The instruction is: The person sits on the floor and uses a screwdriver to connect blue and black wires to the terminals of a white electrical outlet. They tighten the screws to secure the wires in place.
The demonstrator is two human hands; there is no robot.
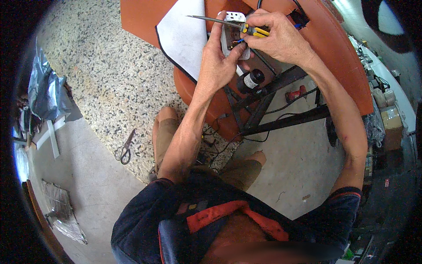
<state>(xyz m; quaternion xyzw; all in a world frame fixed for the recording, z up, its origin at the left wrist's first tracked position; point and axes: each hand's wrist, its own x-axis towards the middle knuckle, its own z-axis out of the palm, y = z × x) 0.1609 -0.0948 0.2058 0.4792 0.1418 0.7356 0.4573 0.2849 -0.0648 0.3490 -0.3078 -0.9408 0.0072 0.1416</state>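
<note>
My left hand [216, 66] is closed around a white plastic electrical box [235, 16], which looks like a socket housing, its inner side facing up. Small coloured wires [238, 42] show inside, next to my left thumb. Above the box, my right hand [283, 38] grips a screwdriver [252, 30] with a yellow and black handle. Its metal shaft points left across my left fingers, so the tip is away from the box. The right fingertips are close to the wires; whether they pinch one is hidden.
Around the box is brown-orange upholstery [347, 66] with a white cloth flap [182, 37] and a black metal frame [285, 122]. A black cylinder [251, 81] hangs below my hands. Scissors [127, 149] lie on the speckled mat [101, 83]; a red power tool [296, 94] is beneath the frame.
</note>
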